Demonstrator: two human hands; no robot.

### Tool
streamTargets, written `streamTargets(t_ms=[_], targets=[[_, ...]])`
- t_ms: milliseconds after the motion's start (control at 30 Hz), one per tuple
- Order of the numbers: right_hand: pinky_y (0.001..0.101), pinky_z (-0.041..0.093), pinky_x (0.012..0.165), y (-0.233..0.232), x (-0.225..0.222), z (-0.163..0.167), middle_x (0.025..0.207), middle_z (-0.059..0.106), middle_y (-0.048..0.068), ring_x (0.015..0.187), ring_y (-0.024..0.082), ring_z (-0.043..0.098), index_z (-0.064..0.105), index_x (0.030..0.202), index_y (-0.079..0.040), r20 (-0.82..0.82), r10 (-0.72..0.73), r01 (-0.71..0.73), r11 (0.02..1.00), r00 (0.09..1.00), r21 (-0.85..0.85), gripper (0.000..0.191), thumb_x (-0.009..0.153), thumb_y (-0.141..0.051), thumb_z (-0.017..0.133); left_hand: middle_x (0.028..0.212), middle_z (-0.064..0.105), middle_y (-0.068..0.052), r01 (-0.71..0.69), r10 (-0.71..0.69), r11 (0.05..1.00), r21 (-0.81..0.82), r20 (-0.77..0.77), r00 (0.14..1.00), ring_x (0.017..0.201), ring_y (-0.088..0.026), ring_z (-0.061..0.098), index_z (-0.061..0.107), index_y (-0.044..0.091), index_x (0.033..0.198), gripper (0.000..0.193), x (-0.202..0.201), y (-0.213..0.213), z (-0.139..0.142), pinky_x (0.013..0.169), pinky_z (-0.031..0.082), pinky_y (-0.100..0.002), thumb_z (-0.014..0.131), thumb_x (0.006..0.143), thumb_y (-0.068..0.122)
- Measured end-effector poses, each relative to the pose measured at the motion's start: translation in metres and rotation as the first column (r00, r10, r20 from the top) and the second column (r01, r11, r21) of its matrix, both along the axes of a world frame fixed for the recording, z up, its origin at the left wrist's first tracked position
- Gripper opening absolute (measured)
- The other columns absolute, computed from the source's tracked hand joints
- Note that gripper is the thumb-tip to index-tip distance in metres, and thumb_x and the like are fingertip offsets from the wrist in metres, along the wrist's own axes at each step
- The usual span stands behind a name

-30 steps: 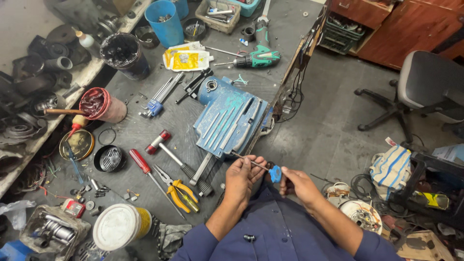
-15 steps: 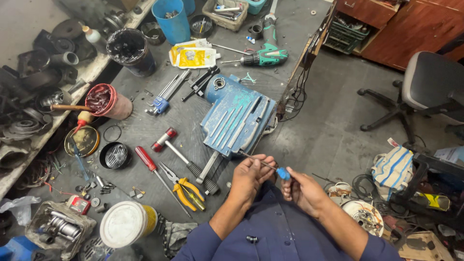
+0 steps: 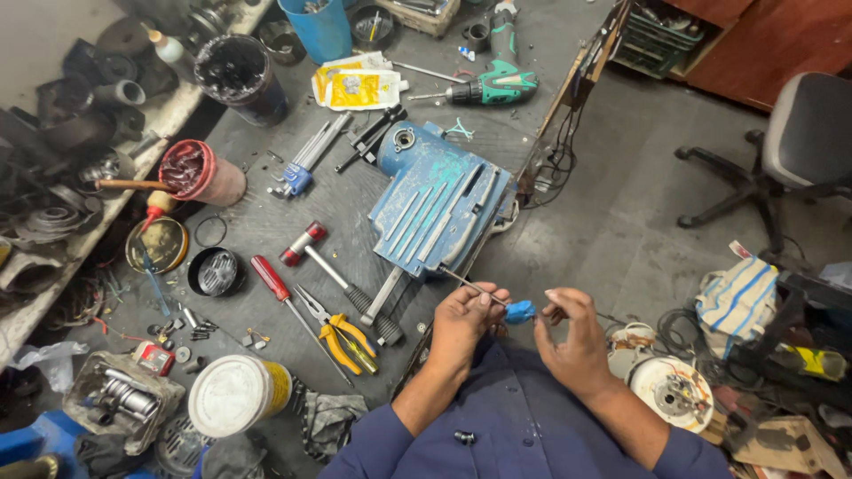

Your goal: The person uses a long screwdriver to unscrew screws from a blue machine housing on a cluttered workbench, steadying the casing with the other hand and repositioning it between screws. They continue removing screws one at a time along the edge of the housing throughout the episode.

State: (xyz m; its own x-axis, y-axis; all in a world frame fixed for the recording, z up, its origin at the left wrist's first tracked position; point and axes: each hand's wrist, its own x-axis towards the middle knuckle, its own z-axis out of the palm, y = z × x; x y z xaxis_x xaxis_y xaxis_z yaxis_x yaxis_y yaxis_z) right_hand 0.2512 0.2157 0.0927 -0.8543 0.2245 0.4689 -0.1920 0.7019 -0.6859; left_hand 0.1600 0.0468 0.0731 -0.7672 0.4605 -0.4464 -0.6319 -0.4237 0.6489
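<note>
Looking down at both hands low in the middle of the frame, above my blue shirt [image 3: 524,426]. My left hand [image 3: 463,321] is curled, fingers pinched on a thin metal rod [image 3: 475,286] that slants up and left from it. My right hand [image 3: 577,337] is just beside it, fingers bent in towards a small blue piece [image 3: 520,311] that sits between the two hands at the rod's lower end; it looks like thumb and forefinger nip it, though I cannot tell exactly.

Just above the hands, centre frame, lies a big blue casing [image 3: 439,208] on the grey floor [image 3: 612,222]. Left of the hands: yellow pliers [image 3: 342,337], a red screwdriver [image 3: 282,297] and a red-headed hammer [image 3: 333,270], all near one another. Lower left, a white tub [image 3: 232,395] with a rag [image 3: 330,421] beside it. Upper centre, a green drill [image 3: 493,87] and a yellow pouch [image 3: 357,89]. Upper left, a red tin [image 3: 200,173] and a black bucket [image 3: 235,75]. Far right, an office chair [image 3: 799,146]; lower right, a round white part [image 3: 670,390].
</note>
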Motion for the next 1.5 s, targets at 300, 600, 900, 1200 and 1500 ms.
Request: streamTargets(t_ms=[300,600,900,1200,1500], targets=[[0.039,0.057,0.083,0.014,-0.023,0.012,0.128,0.054,0.013,0.106,0.032,0.064,0.047,0.13,-0.016,-0.112,0.225,-0.196,0.954,0.968,0.228,0.073,0.07,-0.012,0.089,0.101,0.076,-0.014,-0.066,0.065,0.992,-0.105,-0.009,0.998,0.081,-0.016,0.074,0.064,-0.001,0.108,0.024,0.003,0.002,0.011,0.08,0.062,-0.033,0.069,0.096,0.02],[0.0399,0.056,0.087,0.037,-0.033,0.012,0.124,0.061,0.01,0.107,0.028,0.066,0.05,0.13,-0.015,-0.064,0.419,-0.418,0.908,0.906,0.039,0.074,0.072,-0.029,0.092,0.086,0.074,-0.01,-0.208,0.201,0.969,-0.13,-0.063,0.977,0.074,-0.013,0.069,0.062,0.008,0.088,0.021,0.009,0.005,-0.007,0.073,0.057,-0.027,0.076,0.093,0.022],[0.0412,0.053,0.082,0.042,-0.045,0.045,0.11,0.066,0.005,0.1,0.029,0.067,0.068,0.104,-0.012,-0.116,0.524,-0.465,0.822,0.844,0.329,0.044,0.07,-0.028,0.09,0.078,0.072,-0.008,-0.326,0.32,0.941,-0.094,-0.077,0.944,0.068,-0.012,0.064,0.06,0.009,0.087,0.023,0.014,0.016,-0.017,0.067,0.051,-0.025,0.077,0.094,0.023],[0.0373,0.055,0.075,0.042,-0.044,-0.009,0.088,0.071,0.011,0.081,0.024,0.068,0.071,0.099,-0.001,0.363,0.676,-0.249,0.631,0.641,-0.735,0.027,0.097,-0.026,0.061,0.104,0.073,-0.011,-0.259,0.257,0.966,-0.025,-0.049,0.965,0.093,-0.019,0.071,0.061,0.002,0.12,0.034,0.015,0.015,0.002,0.085,0.058,-0.034,0.063,0.099,0.029],[0.0359,0.055,0.074,0.05,-0.043,-0.057,0.089,0.071,0.012,0.082,0.024,0.068,0.066,0.111,-0.001,0.188,0.897,0.343,0.044,0.399,-0.938,0.044,0.103,-0.039,0.047,0.132,0.068,-0.014,-0.145,0.152,0.98,0.135,-0.044,0.987,0.12,-0.026,0.067,0.055,0.002,0.135,0.035,0.012,0.005,0.011,0.102,0.056,-0.039,0.056,0.102,0.015]])
